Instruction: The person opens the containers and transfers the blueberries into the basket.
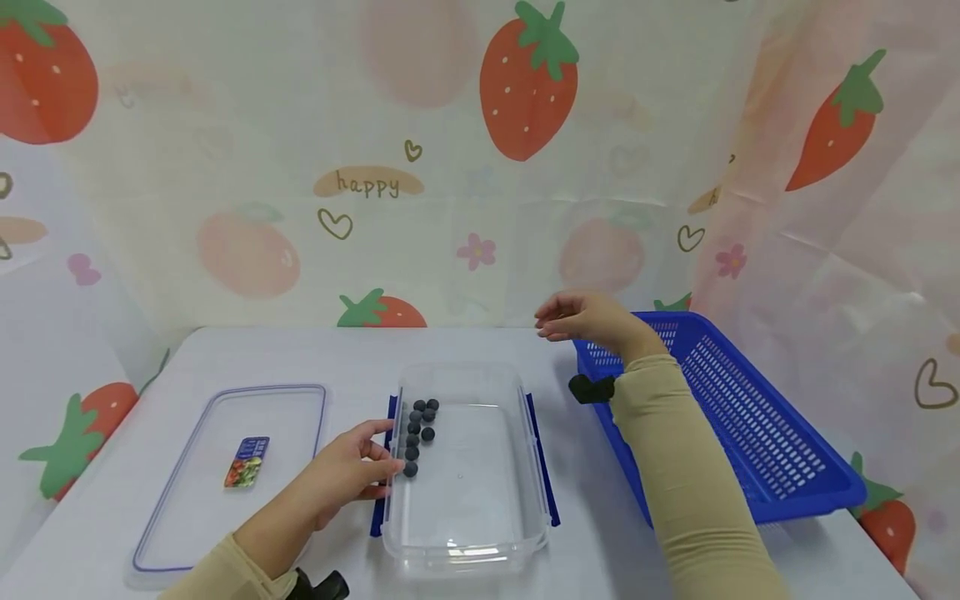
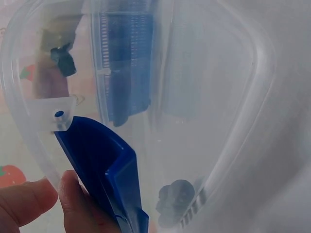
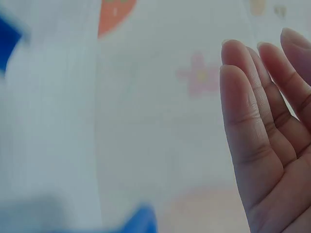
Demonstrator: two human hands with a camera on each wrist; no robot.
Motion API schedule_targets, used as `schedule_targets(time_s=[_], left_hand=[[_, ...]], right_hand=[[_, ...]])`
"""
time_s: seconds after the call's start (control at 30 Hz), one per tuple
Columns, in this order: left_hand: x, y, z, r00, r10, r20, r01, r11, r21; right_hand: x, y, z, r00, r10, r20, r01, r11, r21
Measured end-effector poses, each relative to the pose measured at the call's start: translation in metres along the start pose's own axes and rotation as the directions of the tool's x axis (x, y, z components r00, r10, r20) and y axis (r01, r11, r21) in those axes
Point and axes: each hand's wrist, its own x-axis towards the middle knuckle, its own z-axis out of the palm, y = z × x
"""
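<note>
A clear plastic box [image 1: 480,483] with blue side latches stands on the table, and its left wall is gripped by my left hand [image 1: 356,467], thumb over the rim. In the left wrist view, my thumb [image 2: 29,201] and fingers flank the rim beside a blue latch [image 2: 104,165]. Several small dark grey balls [image 1: 413,441] lie inside along the left wall, bunched toward the far end. Raised near the blue basket's [image 1: 757,408] far left corner, my right hand [image 1: 588,318] has loosely extended fingers [image 3: 243,116] and holds nothing.
To the left lies a clear lid [image 1: 187,500] with a blue-edged seal and a colourful label [image 1: 247,462]. The basket's near right end reaches the table's right edge. A strawberry-print curtain [image 1: 450,208] hangs behind the white table [image 1: 360,358].
</note>
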Motion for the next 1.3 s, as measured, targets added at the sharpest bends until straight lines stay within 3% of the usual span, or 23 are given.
schedule_targets(time_s=[0.27, 0.4, 0.7, 1.03, 1.3], left_hand=[[0.001, 0.001, -0.001, 1.0, 0.008, -0.004, -0.007, 1.0, 0.005], [0.0, 0.002, -0.002, 1.0, 0.007, -0.007, -0.007, 1.0, 0.005], [-0.001, 0.004, -0.003, 1.0, -0.011, -0.003, 0.011, 1.0, 0.01], [-0.004, 0.003, -0.002, 1.0, -0.013, 0.004, 0.013, 1.0, -0.004], [-0.004, 0.002, -0.001, 1.0, -0.005, -0.003, 0.005, 1.0, -0.004]], right_hand=[[0.036, -0.017, 0.051, 0.991, -0.022, 0.134, 0.014, 0.998, 0.057], [0.05, -0.022, 0.078, 0.979, -0.025, 0.2, 0.018, 0.999, 0.037], [0.07, -0.02, 0.13, 0.926, 0.053, 0.374, -0.013, 0.994, -0.111], [0.08, 0.001, 0.153, 0.879, 0.154, 0.451, -0.091, 0.983, -0.158], [0.083, 0.011, 0.162, 0.864, 0.17, 0.474, -0.083, 0.976, -0.2]])
